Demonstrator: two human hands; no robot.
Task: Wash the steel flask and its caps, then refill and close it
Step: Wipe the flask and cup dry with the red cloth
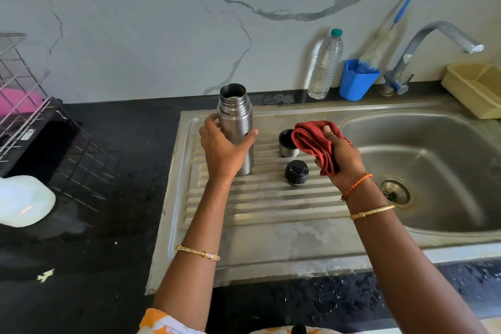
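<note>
The steel flask (236,127) stands upright and uncapped on the ribbed drainboard (260,198), left of the sink basin (423,171). The left hand (223,149) wraps its body, fingers (250,137) curled round the far side and thumb on the near left, closed firmly on it. The right hand (343,156), between the flask and the basin, is closed on a bunched red cloth (315,141) and holds nothing else.

Both caps sit loose on the drainboard just right of the flask: the steel outer cap (288,144) mouth-up, partly behind the cloth, and the black inner stopper (296,172) nearer the person. With the parts out of the basin and a cloth in hand, washing looks finished and drying seems to be the step in hand. Refilling, fitting the stopper and screwing on the cap appear still to come. A clear water bottle (325,68) stands behind the flask to its right, against the wall, near the tap (433,43).

The flask is brushed steel with a threaded, stepped neck, open-mouthed; whether there is water inside cannot be told.
</note>
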